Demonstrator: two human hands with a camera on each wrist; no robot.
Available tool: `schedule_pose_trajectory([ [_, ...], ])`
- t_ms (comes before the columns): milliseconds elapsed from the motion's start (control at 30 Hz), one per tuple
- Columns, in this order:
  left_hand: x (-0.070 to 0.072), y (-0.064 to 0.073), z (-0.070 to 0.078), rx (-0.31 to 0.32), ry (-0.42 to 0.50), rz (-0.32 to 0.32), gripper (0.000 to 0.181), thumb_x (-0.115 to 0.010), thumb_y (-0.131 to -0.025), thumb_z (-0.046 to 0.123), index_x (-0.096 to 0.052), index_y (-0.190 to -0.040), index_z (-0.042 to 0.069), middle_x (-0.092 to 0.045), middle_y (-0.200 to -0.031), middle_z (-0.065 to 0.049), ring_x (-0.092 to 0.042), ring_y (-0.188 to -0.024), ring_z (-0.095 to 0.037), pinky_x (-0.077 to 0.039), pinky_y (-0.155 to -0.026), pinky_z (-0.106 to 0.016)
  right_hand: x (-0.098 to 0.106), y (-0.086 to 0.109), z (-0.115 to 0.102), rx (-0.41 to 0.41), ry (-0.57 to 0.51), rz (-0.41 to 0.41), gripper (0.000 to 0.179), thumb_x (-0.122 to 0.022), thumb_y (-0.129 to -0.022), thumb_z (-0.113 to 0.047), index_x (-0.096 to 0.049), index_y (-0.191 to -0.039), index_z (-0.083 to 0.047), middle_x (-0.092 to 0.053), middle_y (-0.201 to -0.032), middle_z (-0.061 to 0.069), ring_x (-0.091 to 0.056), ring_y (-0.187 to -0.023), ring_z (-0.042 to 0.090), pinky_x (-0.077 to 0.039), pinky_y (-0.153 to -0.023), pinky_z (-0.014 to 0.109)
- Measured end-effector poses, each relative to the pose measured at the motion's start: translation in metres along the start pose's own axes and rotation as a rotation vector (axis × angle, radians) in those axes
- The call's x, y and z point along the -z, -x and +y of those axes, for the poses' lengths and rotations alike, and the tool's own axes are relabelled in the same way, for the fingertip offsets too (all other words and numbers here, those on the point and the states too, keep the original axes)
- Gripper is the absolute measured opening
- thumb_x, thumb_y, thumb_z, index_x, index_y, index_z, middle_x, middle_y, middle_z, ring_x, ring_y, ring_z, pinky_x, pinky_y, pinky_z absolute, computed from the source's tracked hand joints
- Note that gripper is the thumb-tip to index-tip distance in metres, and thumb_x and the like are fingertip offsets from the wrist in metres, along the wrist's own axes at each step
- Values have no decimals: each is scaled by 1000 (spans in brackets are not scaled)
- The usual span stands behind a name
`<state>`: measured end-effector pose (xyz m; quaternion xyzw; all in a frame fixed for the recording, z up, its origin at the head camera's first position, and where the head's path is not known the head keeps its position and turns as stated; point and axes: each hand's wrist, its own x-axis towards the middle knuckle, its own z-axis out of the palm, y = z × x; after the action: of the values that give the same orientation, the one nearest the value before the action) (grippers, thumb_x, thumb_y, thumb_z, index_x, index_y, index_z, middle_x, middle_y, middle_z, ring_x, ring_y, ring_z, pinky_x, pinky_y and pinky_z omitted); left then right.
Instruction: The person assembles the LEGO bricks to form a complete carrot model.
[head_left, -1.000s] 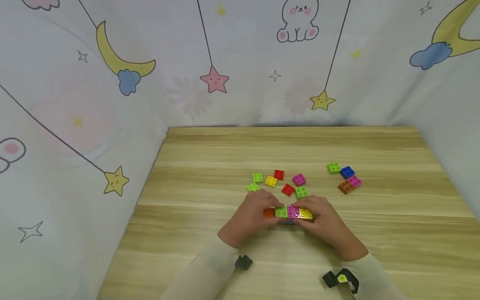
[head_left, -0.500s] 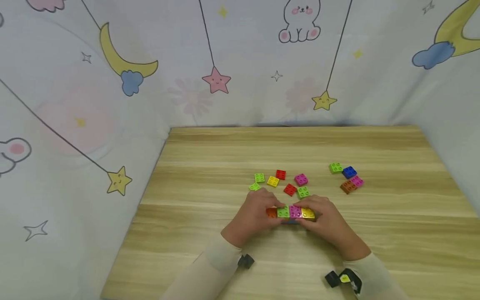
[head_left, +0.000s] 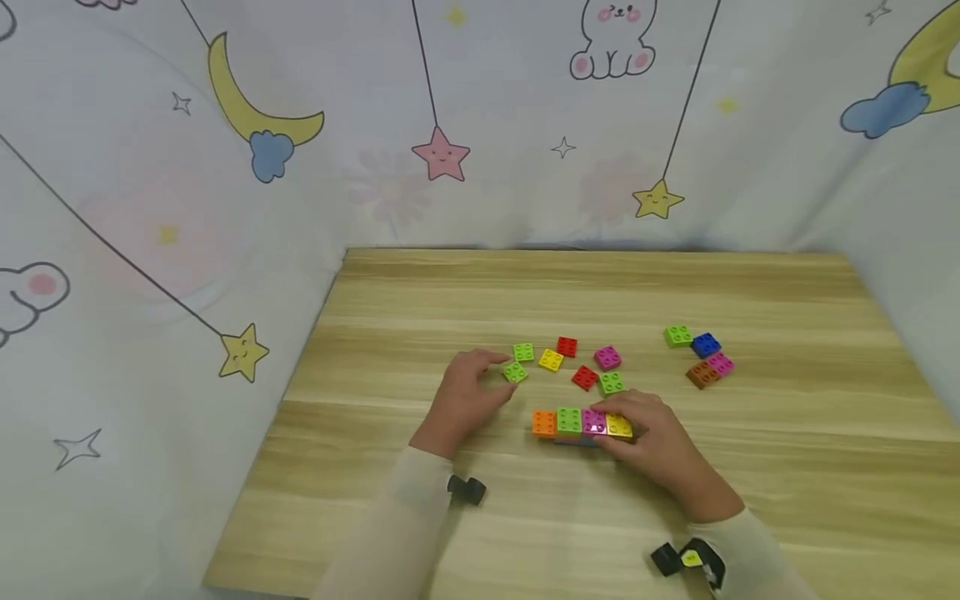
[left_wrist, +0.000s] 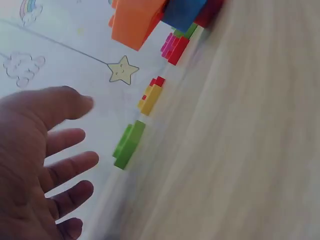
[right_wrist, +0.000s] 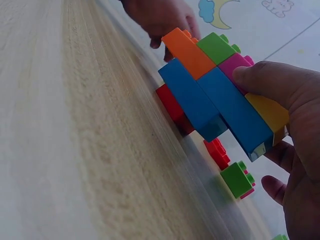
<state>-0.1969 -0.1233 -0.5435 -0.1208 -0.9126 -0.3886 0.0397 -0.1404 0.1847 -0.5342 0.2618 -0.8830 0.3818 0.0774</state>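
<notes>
A built block of toy bricks (head_left: 568, 421) stands on the table: orange, light green, pink and yellow along the top, blue bricks (right_wrist: 235, 112) under them, and a red brick (right_wrist: 172, 107) lowest. My right hand (head_left: 656, 446) holds its right end, thumb pressed on the near side by the pink brick, fingers behind. To the left, my left hand (head_left: 461, 400) is off the block, its thumb and forefinger spread either side of a light green brick (head_left: 515, 372). In the left wrist view, the fingers are apart with nothing between them.
Beyond the block lie loose bricks: another light green (head_left: 523, 352), a yellow (head_left: 551, 360), two red (head_left: 567, 347), a magenta (head_left: 607, 358) and a green (head_left: 611, 382). Farther right sits a group of green (head_left: 678, 336), blue, pink and brown (head_left: 702, 374) bricks. A printed cloth (head_left: 495, 208) hangs behind.
My left hand has let go of the block's left end and moved left and away from me to the light green brick, uncovering the orange brick. The right hand keeps its hold.
</notes>
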Motion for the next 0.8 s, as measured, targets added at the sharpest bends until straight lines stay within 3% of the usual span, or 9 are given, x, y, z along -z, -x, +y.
schedule_pose_trajectory([
  [133,-11,-8,-10,51,-51,-71,47,-84,-86,33,-72,-130,19,-70,-128,5,-58,-122,-22,-43,-108,-44,1,2,0,9,-1,17,38,-92,-78,-17,-78,-113,-17,-75,-114,-2,-67,-108,22,-47,-96,45],
  [333,-18,-17,-6,-11,-111,-12,44,-88,-83,33,-75,-122,17,-71,-121,3,-60,-116,-22,-45,-104,-44,0,2,1,13,1,12,38,-92,-78,-18,-78,-114,-19,-74,-115,-3,-66,-110,21,-46,-98,45],
  [433,-21,-26,1,-99,-129,-17,41,-86,-85,36,-75,-121,20,-70,-123,5,-58,-117,-21,-43,-105,-46,0,2,2,5,-9,9,38,-92,-79,-18,-78,-114,-20,-74,-115,-5,-66,-110,19,-46,-97,44],
  [533,-27,-37,11,-192,-108,-61,40,-84,-86,37,-74,-123,24,-68,-126,10,-54,-121,-16,-38,-108,-48,0,2,3,1,-11,2,38,-91,-80,-19,-78,-115,-22,-74,-115,-7,-66,-109,18,-47,-97,45],
  [633,-36,-51,25,-322,-98,-137,38,-84,-87,32,-75,-123,24,-69,-125,12,-53,-121,-11,-35,-111,-46,3,4,6,-5,-16,-11,37,-91,-80,-20,-78,-115,-23,-74,-115,-9,-65,-111,19,-49,-97,48],
  [800,-54,-72,52,-547,-170,-286,36,-83,-89,32,-75,-123,24,-71,-123,13,-54,-118,-10,-36,-108,-39,6,9,10,8,-32,-37,36,-90,-81,-21,-77,-114,-27,-73,-115,-13,-65,-112,18,-51,-96,50],
])
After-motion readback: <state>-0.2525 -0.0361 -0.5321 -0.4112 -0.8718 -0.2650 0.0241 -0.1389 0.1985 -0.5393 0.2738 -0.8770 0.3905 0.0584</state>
